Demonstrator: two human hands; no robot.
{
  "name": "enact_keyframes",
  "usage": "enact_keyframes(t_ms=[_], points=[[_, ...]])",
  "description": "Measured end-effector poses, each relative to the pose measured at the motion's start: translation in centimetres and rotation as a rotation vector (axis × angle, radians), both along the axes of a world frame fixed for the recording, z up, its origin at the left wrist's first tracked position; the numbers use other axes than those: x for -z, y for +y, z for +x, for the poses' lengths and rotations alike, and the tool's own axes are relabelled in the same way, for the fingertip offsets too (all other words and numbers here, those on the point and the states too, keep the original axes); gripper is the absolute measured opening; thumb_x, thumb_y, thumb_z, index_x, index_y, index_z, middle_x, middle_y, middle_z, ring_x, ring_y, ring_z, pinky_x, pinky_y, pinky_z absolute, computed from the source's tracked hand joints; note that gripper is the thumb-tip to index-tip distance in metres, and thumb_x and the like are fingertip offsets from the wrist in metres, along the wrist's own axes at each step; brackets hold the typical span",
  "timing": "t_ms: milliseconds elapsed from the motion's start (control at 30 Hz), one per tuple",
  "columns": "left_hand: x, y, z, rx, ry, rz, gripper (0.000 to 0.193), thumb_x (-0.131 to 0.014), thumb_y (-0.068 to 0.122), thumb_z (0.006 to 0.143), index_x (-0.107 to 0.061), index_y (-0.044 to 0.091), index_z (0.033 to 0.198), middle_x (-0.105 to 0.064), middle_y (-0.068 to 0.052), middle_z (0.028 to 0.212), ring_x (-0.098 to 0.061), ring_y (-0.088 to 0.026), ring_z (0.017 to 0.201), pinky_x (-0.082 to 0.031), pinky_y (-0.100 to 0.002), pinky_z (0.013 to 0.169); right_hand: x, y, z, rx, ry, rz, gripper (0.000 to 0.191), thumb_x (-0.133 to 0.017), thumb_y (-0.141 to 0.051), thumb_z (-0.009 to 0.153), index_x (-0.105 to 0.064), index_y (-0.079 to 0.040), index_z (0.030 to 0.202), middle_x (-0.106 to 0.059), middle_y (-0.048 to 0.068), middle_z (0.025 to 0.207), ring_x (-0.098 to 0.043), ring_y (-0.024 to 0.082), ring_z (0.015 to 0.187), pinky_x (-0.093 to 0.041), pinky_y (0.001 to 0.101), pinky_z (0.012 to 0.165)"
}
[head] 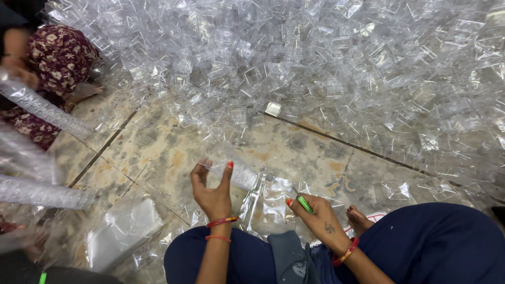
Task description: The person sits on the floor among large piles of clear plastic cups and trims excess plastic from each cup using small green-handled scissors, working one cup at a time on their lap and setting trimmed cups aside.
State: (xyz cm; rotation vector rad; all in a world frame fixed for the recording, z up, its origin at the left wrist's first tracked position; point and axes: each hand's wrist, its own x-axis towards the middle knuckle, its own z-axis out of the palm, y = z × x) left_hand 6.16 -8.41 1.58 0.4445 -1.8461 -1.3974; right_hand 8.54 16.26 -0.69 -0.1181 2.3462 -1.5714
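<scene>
While I watch from above, my left hand (212, 192) pinches a clear plastic sleeve (238, 173) running toward three o'clock, where my right hand (319, 216), fingers curled around a green pen (304, 204), waits nearer its far end.

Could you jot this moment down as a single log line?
left hand: holds clear plastic stack | right hand: grips green tool | floor: clear container pile

A huge heap of small clear plastic boxes (336, 58) covers the far half of a worn, stained stone floor (158, 152). At left sits another person in a floral dress (58, 55) — beside long stacked columns of clear boxes (42, 108) — with a loose plastic bag (123, 231) lying nearer.
</scene>
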Motion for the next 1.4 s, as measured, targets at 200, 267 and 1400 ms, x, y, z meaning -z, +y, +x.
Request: enact_keyframes(t_ms=[200,267,1400], points=[[0.4,0.9,0.6,-0.051,-0.075,-0.147,0.067,-0.091,0.017,0.076,-0.059,0.000,0.131,-0.064,-0.012,0.130,-0.059,-0.024,0.127,-0.041,-0.038,0.117,-1.0,0.1,0.4,-0.023,0.007,0.008,0.045,-0.069,-0.040,0.090,-0.064,0.001,0.071,-0.047,0.006,0.052,-0.044,0.013,0.051,-0.037,0.0362,0.050],[0.3,1.1,0.8,0.031,-0.071,-0.122,0.079,-0.091,0.017,0.073,-0.051,0.000,0.139,-0.059,-0.013,0.136,-0.054,-0.026,0.132,-0.036,-0.039,0.118,-1.4,0.0,0.3,-0.054,0.019,0.021,0.043,-0.070,-0.040,0.089,-0.064,0.000,0.073,-0.051,0.008,0.053,-0.050,0.016,0.051,-0.040,0.0373,0.051],[-0.9,-10.0,-22.8,0.540,-0.625,-1.429,0.105,-0.083,0.056,0.066,-0.041,0.012,0.151,-0.059,-0.017,0.141,-0.072,-0.037,0.091,-0.059,-0.047,0.074,10.1,-1.6,1.3,-0.281,0.017,0.242,0.025,-0.072,-0.044,0.087,-0.072,-0.019,0.091,-0.070,0.009,0.071,-0.073,0.028,0.071,-0.054,0.0431,0.065]])
